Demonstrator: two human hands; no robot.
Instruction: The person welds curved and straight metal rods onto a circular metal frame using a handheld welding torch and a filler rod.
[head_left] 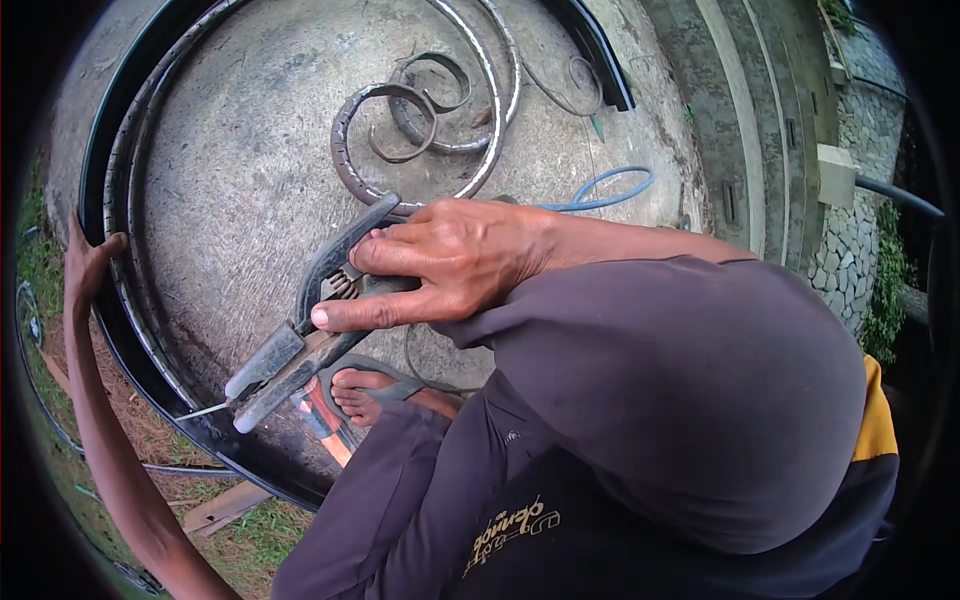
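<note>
In my right hand (450, 255) is a dark welding electrode holder (268, 362), its grips squeezed between fingers and thumb, with a coil spring showing. A short, thin welding rod (202, 411) sticks out of its jaws toward the lower left, its tip close to the inner side of a curved black metal strip (97, 170). My left hand (90, 260) grips that strip at the far left, the thumb hooked over its edge. Notched, bent metal bars (127, 170) run along the inside of the strip. Whether the rod's tip touches metal, I cannot tell.
Notched metal scrolls (345, 140) lie on the concrete slab (235, 150). A blue cable loop (610, 178) rests beyond my right wrist. My sandalled foot (365, 395) stands beside an orange-and-white packet (325, 425). A wooden plank (225, 507) lies on grass; concrete steps (720, 150) rise at right.
</note>
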